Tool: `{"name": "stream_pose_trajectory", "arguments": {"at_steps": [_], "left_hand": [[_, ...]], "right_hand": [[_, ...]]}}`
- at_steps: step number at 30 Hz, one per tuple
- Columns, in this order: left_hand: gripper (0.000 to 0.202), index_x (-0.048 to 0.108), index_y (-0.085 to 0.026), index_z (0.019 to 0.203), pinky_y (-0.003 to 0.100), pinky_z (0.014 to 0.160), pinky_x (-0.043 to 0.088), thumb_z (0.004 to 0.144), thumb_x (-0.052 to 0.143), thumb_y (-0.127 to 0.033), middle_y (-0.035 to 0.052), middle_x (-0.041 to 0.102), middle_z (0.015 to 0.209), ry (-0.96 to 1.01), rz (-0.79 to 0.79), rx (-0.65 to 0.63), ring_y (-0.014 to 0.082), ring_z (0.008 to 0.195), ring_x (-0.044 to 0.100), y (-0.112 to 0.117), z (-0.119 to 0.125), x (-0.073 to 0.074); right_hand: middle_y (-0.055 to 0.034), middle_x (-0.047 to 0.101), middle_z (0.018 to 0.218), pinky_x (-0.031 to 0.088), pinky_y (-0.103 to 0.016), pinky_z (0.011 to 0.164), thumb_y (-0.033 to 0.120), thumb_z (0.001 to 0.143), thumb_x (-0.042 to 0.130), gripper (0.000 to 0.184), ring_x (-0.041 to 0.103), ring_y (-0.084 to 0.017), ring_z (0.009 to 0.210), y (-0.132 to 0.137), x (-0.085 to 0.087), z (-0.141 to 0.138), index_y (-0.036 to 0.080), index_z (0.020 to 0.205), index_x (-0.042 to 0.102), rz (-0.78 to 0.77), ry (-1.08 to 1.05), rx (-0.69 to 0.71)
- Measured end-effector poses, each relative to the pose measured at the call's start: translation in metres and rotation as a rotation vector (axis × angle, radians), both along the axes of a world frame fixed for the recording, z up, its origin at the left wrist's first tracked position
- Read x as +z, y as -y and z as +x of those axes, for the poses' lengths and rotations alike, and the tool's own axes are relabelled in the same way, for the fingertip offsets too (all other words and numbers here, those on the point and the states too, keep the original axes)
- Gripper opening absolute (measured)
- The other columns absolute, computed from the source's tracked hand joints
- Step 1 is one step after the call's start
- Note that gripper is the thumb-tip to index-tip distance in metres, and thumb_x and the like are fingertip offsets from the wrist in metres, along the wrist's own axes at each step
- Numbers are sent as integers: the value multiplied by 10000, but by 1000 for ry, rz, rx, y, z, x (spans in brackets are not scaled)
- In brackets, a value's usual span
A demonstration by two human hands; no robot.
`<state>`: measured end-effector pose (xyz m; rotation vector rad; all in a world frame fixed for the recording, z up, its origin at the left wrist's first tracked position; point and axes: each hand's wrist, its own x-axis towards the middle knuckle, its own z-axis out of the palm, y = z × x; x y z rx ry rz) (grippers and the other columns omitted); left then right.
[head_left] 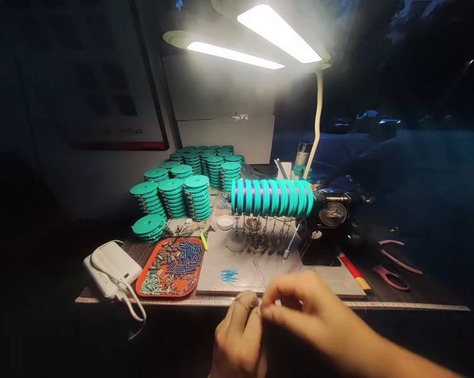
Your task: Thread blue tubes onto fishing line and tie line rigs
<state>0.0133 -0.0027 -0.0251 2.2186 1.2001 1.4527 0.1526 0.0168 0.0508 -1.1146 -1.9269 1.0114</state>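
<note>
My left hand (239, 336) is closed in front of the table's front edge, thumb and forefinger pressed together. Close against it on the right, my right hand (308, 310) pinches with thumb and forefinger. Whatever lies between the fingertips is too thin or hidden to make out. Beyond the hands, a row of teal foam spools (274, 198) wound with purple line sits on the spindle of a black winding machine (333, 214). Small metal swivels (264, 227) and a weight (286, 254) dangle beneath. A little pile of light-blue thin pieces (229, 275) lies on the pale board (213, 286).
An orange tray (142, 286) holds sinkers and small tubes. Stacks of teal spools (172, 197) stand behind it. A white power bank (111, 270) with cable lies left. Scissors (392, 277), pliers (400, 256) and a red-yellow handle (355, 273) lie right. A lamp (318, 121) hangs over.
</note>
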Motion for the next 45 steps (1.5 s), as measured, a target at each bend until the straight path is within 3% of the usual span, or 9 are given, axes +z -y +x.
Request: {"name": "stream_pose_trajectory", "arguments": {"at_steps": [7,15,21,24,27,32,36,41,45], "left_hand": [[220,697,-186,737,306,625,389,713,522,-54,108,643,699,55,-112,-9,215,663,543,-1,1,11],[138,606,-102,589,81,380,320,544,736,-91,-13,542,581,1233,-1515,-371,23,457,442,-20,-4,33],[194,575,-96,554,42,356,272,525,763,-130,-47,452,523,1287,-1543,-513,-21,399,349,-17,2,24],[175,602,-101,594,104,349,298,548,748,-187,-31,459,552,1074,-1356,-482,21,420,363,-18,1,25],[99,598,-145,599,194,466,399,682,630,-191,8,523,646,510,-744,-292,100,534,468,-16,-1,21],[260,599,-165,945,297,706,471,782,440,-41,125,606,898,-15,229,38,222,864,579,-7,-3,-2],[289,610,-134,923,313,697,473,717,487,27,155,654,880,-190,341,90,250,846,596,-5,-6,-2],[122,615,-143,671,245,545,443,739,523,-102,47,583,636,189,-456,-169,154,598,544,-14,-8,24],[92,585,-119,587,114,386,350,626,667,-132,-19,500,564,985,-1347,-334,44,456,421,-21,-6,33]], "right_hand": [[41,497,499,329,-185,421,97,644,575,84,426,-81,451,-45,17,-24,127,567,563,-372,36,152],[-56,591,582,296,-279,433,87,850,389,261,445,-132,470,2,-31,15,89,747,629,1188,343,85],[-69,607,573,312,-284,420,88,857,395,267,443,-137,465,5,-54,8,66,724,627,1223,315,29],[-50,579,539,333,-252,424,130,911,311,376,446,-130,486,16,-52,4,103,675,603,1044,272,57],[-31,594,566,384,-212,488,213,932,305,403,487,-116,537,19,-37,4,137,659,591,793,103,182],[17,557,572,390,-198,531,213,737,565,130,496,-103,560,-20,5,-7,141,630,583,-173,-154,79],[41,473,486,340,-196,442,200,628,576,108,402,-79,447,-50,14,-27,137,556,526,-450,-124,178],[-16,564,689,368,-236,533,186,713,540,63,460,-118,584,-30,-5,-11,151,748,579,-121,-81,87],[-51,585,604,347,-278,502,126,839,427,208,462,-142,550,-3,-30,14,120,772,624,1024,248,65]]}}
